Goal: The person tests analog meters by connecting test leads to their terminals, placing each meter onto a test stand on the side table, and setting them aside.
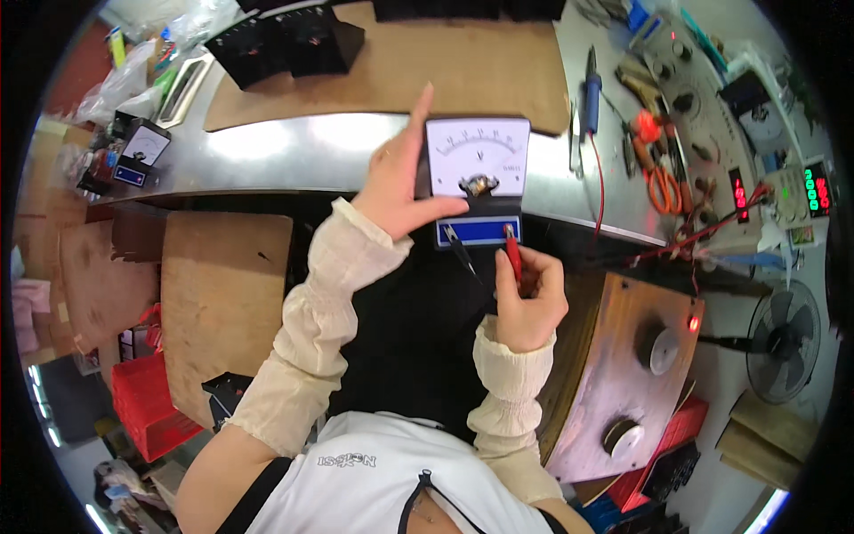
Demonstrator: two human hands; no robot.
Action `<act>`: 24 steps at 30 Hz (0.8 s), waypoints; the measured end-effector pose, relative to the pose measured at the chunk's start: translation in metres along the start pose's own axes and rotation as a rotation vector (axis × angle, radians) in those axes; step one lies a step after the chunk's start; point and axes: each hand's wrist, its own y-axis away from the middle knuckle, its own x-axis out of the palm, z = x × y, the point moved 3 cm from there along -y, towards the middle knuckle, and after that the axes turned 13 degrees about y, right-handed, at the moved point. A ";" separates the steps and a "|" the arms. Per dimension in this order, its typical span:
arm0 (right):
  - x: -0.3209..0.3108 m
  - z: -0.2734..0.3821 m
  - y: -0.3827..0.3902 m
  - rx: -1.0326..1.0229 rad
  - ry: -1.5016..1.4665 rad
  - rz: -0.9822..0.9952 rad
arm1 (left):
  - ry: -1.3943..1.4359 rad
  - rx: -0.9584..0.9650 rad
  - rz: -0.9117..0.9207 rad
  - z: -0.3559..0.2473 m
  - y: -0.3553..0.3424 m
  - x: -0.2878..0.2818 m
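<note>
An analog voltmeter [478,153] with a white dial and a blue terminal strip [479,231] stands at the front edge of the metal bench. My left hand [398,184] grips its left side, thumb across the lower front and index finger stretched up beside the dial. A black clip [457,243] is attached at the left end of the blue strip, its lead hanging down. My right hand [534,298] pinches a red clip [512,249], whose tip touches the right end of the strip. Beige sleeves cover both my forearms.
A brown board [463,71] lies behind, with black meter housings [289,44] on it. Rightward are a soldering iron [592,98], orange-handled scissors [664,190] and a power supply [794,198] with lit displays. Another meter [142,147] stands far left. A fan [783,343] is at right.
</note>
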 end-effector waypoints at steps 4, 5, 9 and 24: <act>-0.002 -0.020 -0.009 -0.264 0.002 -0.062 | -0.096 0.115 -0.079 -0.008 0.009 0.006; -0.007 -0.024 -0.011 -0.316 0.004 -0.045 | -0.111 0.164 -0.109 -0.009 0.011 0.009; -0.048 -0.050 -0.013 -0.072 -0.180 -0.058 | -0.121 0.016 -0.303 -0.014 0.021 0.015; 0.039 -0.029 0.028 -0.337 0.167 0.684 | -1.234 -0.694 -0.648 -0.083 0.310 -0.188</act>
